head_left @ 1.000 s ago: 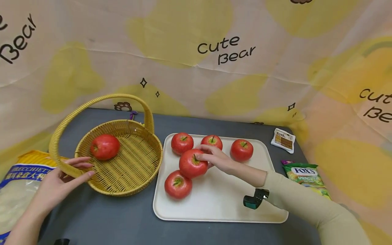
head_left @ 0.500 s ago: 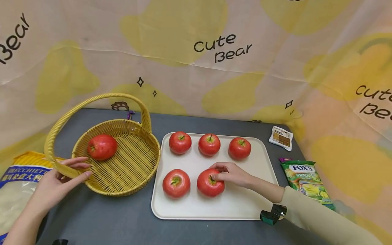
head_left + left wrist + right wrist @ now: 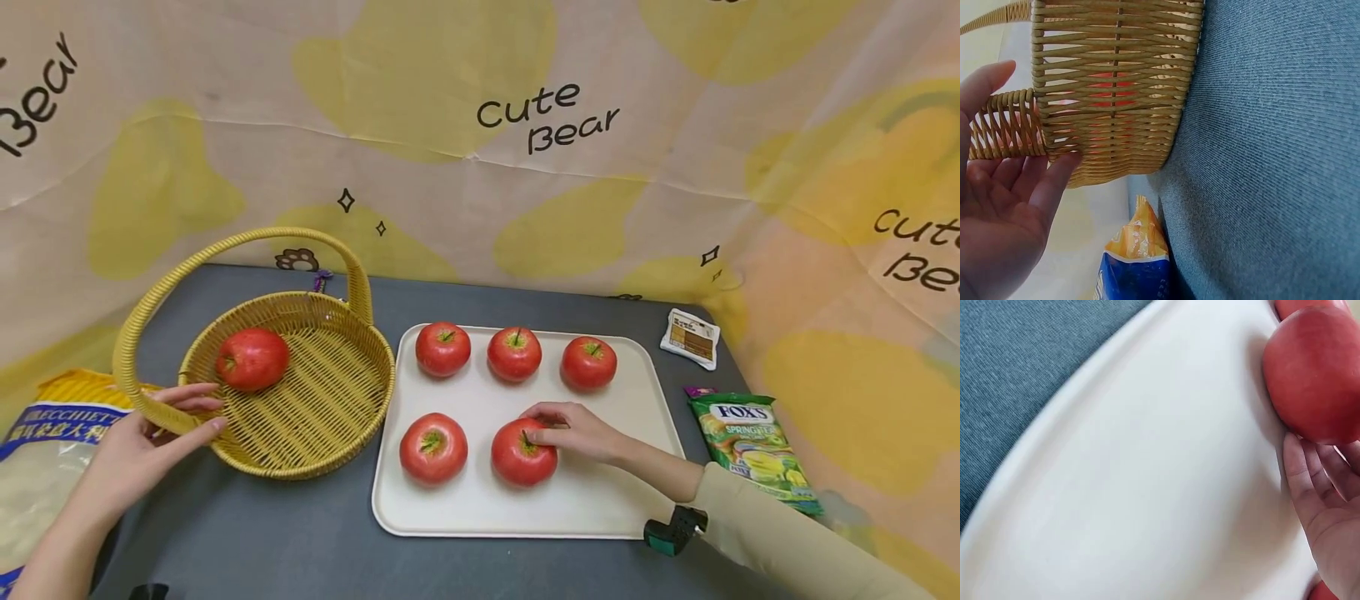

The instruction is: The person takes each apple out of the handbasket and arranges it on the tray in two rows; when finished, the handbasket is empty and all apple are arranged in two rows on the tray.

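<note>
Head view: I read the right hand [image 3: 573, 431] as resting its fingers on the front-right apple [image 3: 524, 452], thumb and fingers still loosely curled round its top. One second ago this apple was in the air above the middle of the white tray [image 3: 600, 508]; half a second ago it was already down in the front row, and it has barely shifted since. I judge the placement complete and the grip about to be let go. The tray carries five apples: three in the back row, two in front. The left hand [image 3: 142, 450] stays at the near rim of the wicker basket [image 3: 330, 408], fingers straight against the weave, unchanged across all three moments. One apple in the basket [image 3: 252, 358] remains.

Left wrist view: the left hand [image 3: 1004, 206] lies flat and relaxed against the basket [image 3: 1116, 94] wall; a red shape shows through the weave. A blue-and-yellow bag [image 3: 1135, 262] lies below.

Right wrist view: the right hand [image 3: 1322, 500] shows fingers touching the underside of the apple [image 3: 1313, 375], which sits on the tray [image 3: 1135, 487].
</note>
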### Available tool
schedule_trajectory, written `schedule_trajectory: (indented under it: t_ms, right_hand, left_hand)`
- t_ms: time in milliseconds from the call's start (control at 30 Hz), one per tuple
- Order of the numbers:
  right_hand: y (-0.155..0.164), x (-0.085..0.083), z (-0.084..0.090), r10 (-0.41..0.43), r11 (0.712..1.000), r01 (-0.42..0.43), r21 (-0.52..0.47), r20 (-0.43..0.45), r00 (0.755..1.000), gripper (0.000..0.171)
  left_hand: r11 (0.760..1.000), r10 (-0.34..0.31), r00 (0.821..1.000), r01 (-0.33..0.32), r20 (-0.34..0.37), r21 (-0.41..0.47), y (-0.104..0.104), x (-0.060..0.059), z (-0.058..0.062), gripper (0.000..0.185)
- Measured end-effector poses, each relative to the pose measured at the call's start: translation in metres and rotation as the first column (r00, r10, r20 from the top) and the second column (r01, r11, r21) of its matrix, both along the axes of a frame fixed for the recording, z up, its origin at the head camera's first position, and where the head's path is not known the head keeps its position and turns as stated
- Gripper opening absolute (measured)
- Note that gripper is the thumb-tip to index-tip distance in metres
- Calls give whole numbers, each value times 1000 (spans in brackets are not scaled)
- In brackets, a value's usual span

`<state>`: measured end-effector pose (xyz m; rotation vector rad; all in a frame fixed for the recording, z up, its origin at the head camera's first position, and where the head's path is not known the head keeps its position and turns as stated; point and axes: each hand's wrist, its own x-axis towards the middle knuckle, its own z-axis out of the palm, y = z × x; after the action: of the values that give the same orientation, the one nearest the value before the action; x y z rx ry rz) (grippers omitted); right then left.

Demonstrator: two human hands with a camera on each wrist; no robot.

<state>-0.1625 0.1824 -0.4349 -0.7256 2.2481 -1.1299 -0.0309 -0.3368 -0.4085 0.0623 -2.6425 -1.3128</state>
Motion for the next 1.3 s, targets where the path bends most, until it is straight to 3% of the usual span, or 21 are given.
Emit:
schedule_trajectory:
  t_ms: [167, 400, 533, 733, 1067, 1300]
  right_hand:
    - [-2, -6, 2, -12, 999, 13, -43, 9, 1000, 27]
    - [-18, -18, 16, -26, 996, 21, -87, -64, 998, 23]
    - [-35, -25, 27, -10, 993, 5, -118, -47, 999, 23]
    - [-69, -35, 35, 71, 976, -66, -209, 13, 997, 26]
    - [-136, -42, 43, 149, 955, -144, -258, 0, 989, 28]
    - [-192, -44, 48, 175, 949, -199, -245, -116, 978, 34]
  left_hand:
    - [1000, 0, 1000, 0, -11, -11, 0, 2, 1, 38]
    - [1000, 7, 1000, -7, -8, -11, -3, 5, 2, 39]
    - [1000, 2, 1000, -2, -15, -2, -2, 6, 2, 38]
    - [1000, -5, 999, 5, -38, 4, 2, 5, 3, 39]
    - [1000, 5, 999, -5, -47, -17, 6, 1, 4, 40]
    - [1000, 8, 999, -8, -42, -21, 7, 2, 4, 41]
